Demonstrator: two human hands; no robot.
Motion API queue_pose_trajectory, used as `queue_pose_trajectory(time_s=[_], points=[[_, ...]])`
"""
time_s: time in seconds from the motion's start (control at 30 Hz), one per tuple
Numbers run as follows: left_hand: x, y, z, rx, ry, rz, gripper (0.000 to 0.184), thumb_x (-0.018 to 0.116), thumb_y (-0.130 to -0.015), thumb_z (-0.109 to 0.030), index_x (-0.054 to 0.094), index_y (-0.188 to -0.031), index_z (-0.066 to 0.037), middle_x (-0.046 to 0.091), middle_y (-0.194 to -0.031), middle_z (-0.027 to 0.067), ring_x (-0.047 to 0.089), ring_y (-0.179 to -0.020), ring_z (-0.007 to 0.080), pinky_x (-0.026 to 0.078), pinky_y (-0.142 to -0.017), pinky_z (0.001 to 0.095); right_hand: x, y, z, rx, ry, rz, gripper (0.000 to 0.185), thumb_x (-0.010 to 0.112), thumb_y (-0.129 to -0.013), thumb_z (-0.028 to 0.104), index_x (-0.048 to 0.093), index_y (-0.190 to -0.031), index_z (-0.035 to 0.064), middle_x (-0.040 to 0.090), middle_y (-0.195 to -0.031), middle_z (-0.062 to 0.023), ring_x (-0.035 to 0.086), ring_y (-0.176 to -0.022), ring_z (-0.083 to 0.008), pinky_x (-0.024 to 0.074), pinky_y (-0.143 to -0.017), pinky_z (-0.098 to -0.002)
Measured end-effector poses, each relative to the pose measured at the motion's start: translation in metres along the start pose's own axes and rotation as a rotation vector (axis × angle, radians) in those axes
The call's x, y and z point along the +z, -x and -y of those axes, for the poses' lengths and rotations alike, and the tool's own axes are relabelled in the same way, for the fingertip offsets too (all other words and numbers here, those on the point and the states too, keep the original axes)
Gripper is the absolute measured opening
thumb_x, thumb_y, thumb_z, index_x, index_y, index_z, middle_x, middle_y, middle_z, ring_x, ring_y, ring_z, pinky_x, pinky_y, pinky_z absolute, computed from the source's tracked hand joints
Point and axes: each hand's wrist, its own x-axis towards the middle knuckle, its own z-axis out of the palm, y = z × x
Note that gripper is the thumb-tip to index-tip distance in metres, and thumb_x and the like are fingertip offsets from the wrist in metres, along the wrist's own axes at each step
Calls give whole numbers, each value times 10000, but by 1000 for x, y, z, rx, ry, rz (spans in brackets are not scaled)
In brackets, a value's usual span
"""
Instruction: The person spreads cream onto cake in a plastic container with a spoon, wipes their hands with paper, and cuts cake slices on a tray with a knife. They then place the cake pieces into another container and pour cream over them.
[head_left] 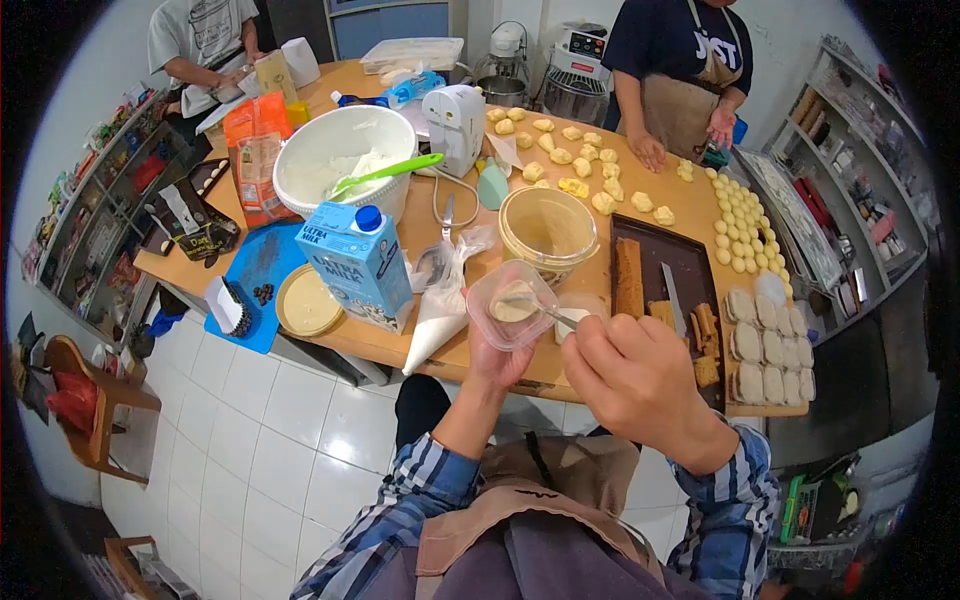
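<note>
My left hand (497, 365) holds up a small clear plastic container (484, 300) with some pale cream-coloured stuff at its bottom. A metal spoon (563, 319) is pinched in my right hand (640, 380), its bowl end inside the container. Just behind the container stands a round tub (540, 262), mostly bare inside with pale smears on its wall. To the left lies a filled white piping bag (440, 310), near a pair of scissors (447, 215). Part of a second small container (578, 312) shows on the table behind my right hand.
On the left stand a milk carton (360, 265), a white mixing bowl (300, 180) with a green spatula (390, 172), and a hand mixer (455, 130). A dark tray (655, 235) holds cake pieces and a knife. Dough balls (740, 225) and packed containers (770, 350) lie right. Two people stand across the table.
</note>
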Motion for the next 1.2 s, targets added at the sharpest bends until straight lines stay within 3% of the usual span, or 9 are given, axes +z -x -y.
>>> queue_pose_trajectory(time_s=[0.13,0.23,0.33,0.43,0.53,0.87,1.13,1.2], points=[[2,0,0,-9,61,123,661,287,-920,-602,382,-1333,-96,522,-1207,100,533,-1098,256,476,-920,423,-6,0,1,-20,33,-78,235,578,-628,172,617,-806,24,557,-783,-54,515,-776,-162,379,-531,-253],[1,2,-1,-24,72,143,651,288,-925,-591,383,-1329,-89,522,-1207,101,529,-1101,255,478,-916,423,-6,0,3,-10,-42,33,296,580,-578,119,617,-847,-1,573,-848,-93,486,-664,-164,361,-510,-269],[10,4,1,-25,44,39,626,293,-935,-571,388,-1319,-86,526,-1195,99,549,-1067,253,507,-870,409,-8,1,4,-19,-25,-31,296,578,-580,122,616,-845,-3,575,-847,-99,488,-675,-168,364,-517,-271],[7,2,3,-45,42,112,557,333,-951,-512,408,-1302,-86,535,-1185,99,571,-1031,246,540,-805,391,-10,1,5,-20,-17,57,292,578,-578,125,615,-838,-4,579,-859,-107,490,-675,-170,365,-519,-274],[12,5,6,-60,62,90,484,376,-961,-437,426,-1289,-85,545,-1175,104,586,-1014,245,562,-760,379,-9,3,3,-40,-30,-6,293,576,-575,130,613,-833,-4,576,-851,-107,490,-672,-173,368,-521,-275],[0,13,15,-157,93,-60,488,374,-959,-444,442,-1284,-86,553,-1168,107,587,-1036,259,559,-816,404,-10,3,1,-16,-56,80,284,573,-566,139,606,-812,1,580,-862,-105,496,-684,-180,379,-528,-278],[-1,12,14,-166,54,-9,484,385,-957,-438,444,-1285,-87,551,-1177,105,574,-1057,254,547,-844,409,-9,3,0,-28,-60,141,274,573,-574,138,610,-808,1,582,-860,-104,491,-676,-181,380,-530,-278],[1,11,14,-153,60,-28,522,373,-951,-475,440,-1293,-87,548,-1181,109,571,-1062,253,540,-852,409,-14,3,-1,-20,-43,68,271,574,-578,138,613,-811,4,582,-864,-102,489,-677,-178,376,-527,-277]])
